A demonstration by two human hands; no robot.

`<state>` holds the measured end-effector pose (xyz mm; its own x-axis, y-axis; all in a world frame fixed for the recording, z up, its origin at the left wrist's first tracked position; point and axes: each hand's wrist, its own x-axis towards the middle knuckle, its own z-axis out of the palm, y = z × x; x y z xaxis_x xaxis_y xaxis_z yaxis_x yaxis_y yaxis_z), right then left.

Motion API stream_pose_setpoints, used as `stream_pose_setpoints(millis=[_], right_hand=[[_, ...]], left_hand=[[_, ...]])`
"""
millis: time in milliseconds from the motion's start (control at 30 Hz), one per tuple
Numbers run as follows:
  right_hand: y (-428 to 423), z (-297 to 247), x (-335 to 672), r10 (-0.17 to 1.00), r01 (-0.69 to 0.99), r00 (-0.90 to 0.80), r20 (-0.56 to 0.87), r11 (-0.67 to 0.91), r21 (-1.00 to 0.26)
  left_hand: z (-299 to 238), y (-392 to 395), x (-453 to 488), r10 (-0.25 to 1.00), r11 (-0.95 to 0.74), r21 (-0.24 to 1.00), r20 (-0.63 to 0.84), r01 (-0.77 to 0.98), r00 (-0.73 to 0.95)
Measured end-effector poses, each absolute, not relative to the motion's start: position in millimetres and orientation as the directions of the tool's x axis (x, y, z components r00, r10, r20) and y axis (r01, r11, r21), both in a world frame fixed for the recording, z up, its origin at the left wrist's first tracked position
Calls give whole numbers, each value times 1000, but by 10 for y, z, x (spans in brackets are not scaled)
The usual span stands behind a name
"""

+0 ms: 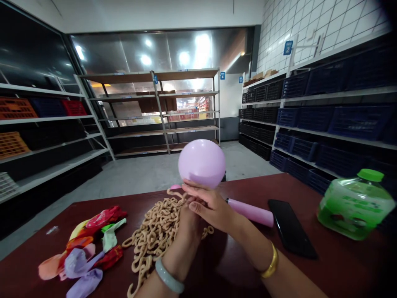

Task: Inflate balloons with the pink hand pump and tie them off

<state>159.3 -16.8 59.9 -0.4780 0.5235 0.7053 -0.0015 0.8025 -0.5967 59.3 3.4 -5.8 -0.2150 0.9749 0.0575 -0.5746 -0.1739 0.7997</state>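
An inflated lilac balloon (201, 162) stands just above my two hands, over the table's far edge. My left hand (190, 213), with a pale bangle at the wrist, is closed below the balloon at its neck; most of its fingers and the neck are hidden. Across it lies my right hand (214, 205), a gold bracelet on that arm, fingers stretched out against the balloon's underside. Beside my left hand spreads a heap of tan, curly, cord-like pieces (158, 227). A pink tube with a black tip, like a balloon pump (252, 212), lies right of my right hand.
Uninflated balloons (83, 256) in several colours lie on the dark red table (235, 265) at left. A black phone (291, 227) and a green liquid bottle (356, 205) are at right. Shelves (189, 130) with crates (314, 149) line the room.
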Motion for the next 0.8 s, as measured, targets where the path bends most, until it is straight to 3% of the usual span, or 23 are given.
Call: stream_pose_setpoints(millis=[67,167,233,300,367,433,533,700,800], right_hand=[[-181,613,1646,546,-14,-441,712,790,-614],[-143,592,1760,667,22,-232,708,731,-682],[-60,542,1817,761,99,-100,641,648,-755],[50,470,1815,836,172,-75,543,548,-819],[154,391,1742,891,102,-140,433,448,-888],[220,317,1629,912,-208,-246,327,279,-937],[248,230,1513,894,-573,-383,233,-32,-819],[282,137,1586,713,-584,-675,190,-358,-729],[336,93,1636,701,-496,-701,127,-352,-794]], left_hand=[[42,-32,638,986,-110,788,10,-606,-167],[262,-124,613,996,-2,807,-48,-590,-69],[415,-154,563,998,-7,808,-33,-589,-57],[540,-160,525,998,-37,786,-1,-618,-62],[620,-162,518,999,-38,748,15,-662,-41],[656,-178,539,1000,-20,710,17,-704,-11],[665,-238,586,999,19,673,8,-739,32],[643,-344,643,989,143,608,-55,-781,139],[612,-347,642,960,279,555,-156,-784,231]])
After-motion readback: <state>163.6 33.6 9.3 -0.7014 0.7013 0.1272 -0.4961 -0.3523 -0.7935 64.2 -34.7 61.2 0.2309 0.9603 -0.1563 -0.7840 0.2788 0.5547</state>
